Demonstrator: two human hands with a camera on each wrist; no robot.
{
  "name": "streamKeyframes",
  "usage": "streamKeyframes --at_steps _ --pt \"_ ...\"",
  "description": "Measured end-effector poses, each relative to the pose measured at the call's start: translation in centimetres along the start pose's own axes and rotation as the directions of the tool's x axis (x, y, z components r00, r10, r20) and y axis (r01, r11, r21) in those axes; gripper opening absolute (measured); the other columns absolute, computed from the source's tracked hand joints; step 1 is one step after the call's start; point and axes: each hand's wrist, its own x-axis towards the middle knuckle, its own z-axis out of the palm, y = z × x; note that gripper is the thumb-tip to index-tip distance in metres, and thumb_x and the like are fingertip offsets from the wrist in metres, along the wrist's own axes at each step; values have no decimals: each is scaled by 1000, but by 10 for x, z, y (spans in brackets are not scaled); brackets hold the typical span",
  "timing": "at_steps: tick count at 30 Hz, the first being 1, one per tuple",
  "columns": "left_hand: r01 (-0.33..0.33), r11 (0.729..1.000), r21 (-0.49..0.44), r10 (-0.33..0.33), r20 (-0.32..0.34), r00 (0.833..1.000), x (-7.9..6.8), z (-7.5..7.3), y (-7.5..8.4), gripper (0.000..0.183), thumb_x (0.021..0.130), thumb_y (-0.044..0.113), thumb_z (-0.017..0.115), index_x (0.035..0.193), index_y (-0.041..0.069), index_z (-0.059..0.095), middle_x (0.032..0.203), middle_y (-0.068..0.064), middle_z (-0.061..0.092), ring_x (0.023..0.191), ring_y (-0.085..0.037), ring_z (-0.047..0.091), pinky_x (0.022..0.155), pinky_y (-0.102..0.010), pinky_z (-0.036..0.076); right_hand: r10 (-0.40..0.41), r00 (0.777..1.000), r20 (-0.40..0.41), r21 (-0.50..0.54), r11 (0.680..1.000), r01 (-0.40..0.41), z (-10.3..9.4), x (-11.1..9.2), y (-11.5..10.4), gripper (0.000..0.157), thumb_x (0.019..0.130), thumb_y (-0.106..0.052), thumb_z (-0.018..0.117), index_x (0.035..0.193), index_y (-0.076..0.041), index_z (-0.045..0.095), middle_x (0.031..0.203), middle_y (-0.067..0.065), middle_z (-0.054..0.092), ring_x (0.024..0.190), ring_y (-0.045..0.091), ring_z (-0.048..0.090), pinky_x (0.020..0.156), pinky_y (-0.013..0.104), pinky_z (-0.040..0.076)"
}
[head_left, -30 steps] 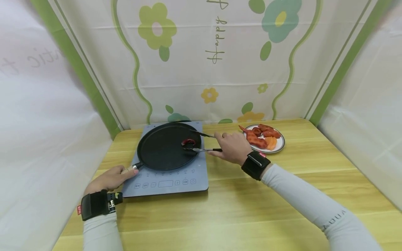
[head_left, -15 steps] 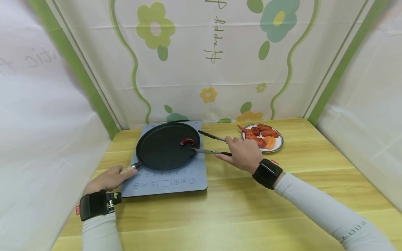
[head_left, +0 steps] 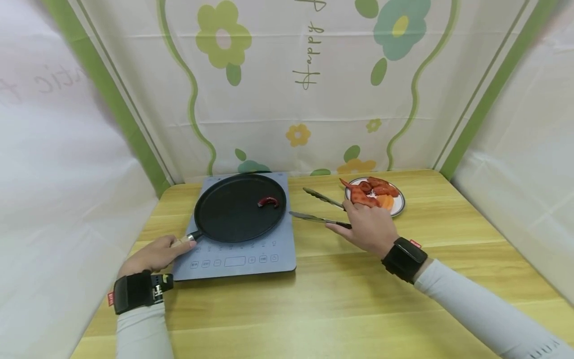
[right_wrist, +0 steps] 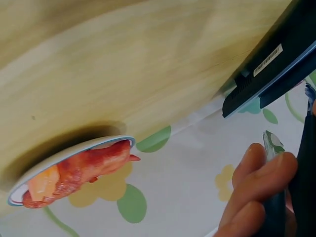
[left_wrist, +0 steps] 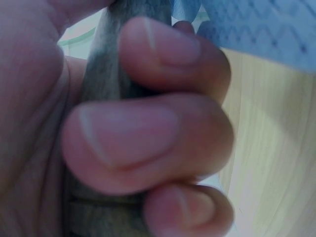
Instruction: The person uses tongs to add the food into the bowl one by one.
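My left hand (head_left: 154,255) grips the wooden handle (left_wrist: 106,64) of a black flat frying pan (head_left: 233,219); curled fingers wrap it in the left wrist view. A small, dark red, curved piece of food (head_left: 268,201) lies in the pan's right part. My right hand (head_left: 369,229) holds black-handled metal tongs (head_left: 319,219) right of the pan, arms spread and nothing between the tips. Just behind that hand is a white plate with a dark rim (head_left: 400,205), bearing reddish meat pieces (head_left: 365,197) and an orange piece (head_left: 385,201). The hand hides part of the plate's front edge.
The pan sits on a grey-blue induction cooktop (head_left: 251,267) with touch buttons along its front. Beneath is a wood-grain table (head_left: 287,314). White flower-print cloth (head_left: 260,99) hangs behind it, with more cloth on both sides.
My right hand has drawn the tongs rightward out of the pan, away from the dark red piece, which stays in the pan. My left hand keeps its place on the handle.
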Motion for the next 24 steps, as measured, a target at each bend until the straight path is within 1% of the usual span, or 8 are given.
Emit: streamKeyframes --at_steps 3,5,10,15,20,24 --pt "0 1000 5 0 -3 1000 1 0 -1 54 91 57 53 87 4 44 74 -6 39 64 -21 42 57 -34 34 0 1000 -24 -4 1000 0 -2 -6 3 77 82 -80 40 103 -7 58 50 -8 19 38 11 21 37 31 19" --pt "0 1000 5 0 -6 1000 1 0 -1 54 91 57 53 86 4 44 74 -6 40 64 -21 42 56 -34 34 11 1000 -13 15 1000 -11 -3 -10 5 74 82 -79 42 100 -8 57 52 -8 19 38 11 20 38 30 19" --pt "-10 1000 -4 10 -15 1000 0 1 -1 53 91 56 54 85 5 43 72 -6 40 62 -20 41 56 -34 34 66 995 69 61 996 -70 -3 -22 9 69 81 -80 43 94 -12 50 51 -6 24 38 12 23 38 31 19" --pt "-13 1000 3 13 -16 1000 0 1 0 53 91 56 54 85 4 43 73 -6 40 63 -21 42 57 -34 34 110 985 133 61 991 -119 -4 -33 16 71 82 -81 40 96 -12 51 51 -5 26 38 12 24 37 32 20" --pt "-8 1000 9 8 -17 1000 0 1 1 53 92 56 54 85 4 44 74 -6 40 65 -21 42 57 -34 34 138 980 143 46 988 -145 -5 -43 24 70 82 -80 41 94 -13 51 50 -6 24 39 12 23 38 32 18" --pt "-6 1000 15 7 -16 1000 -1 1 1 53 92 56 53 85 4 44 75 -6 40 66 -21 42 58 -34 34 141 983 120 23 989 -145 -6 -50 31 67 81 -79 43 92 -13 50 50 -7 22 39 11 22 38 31 17"
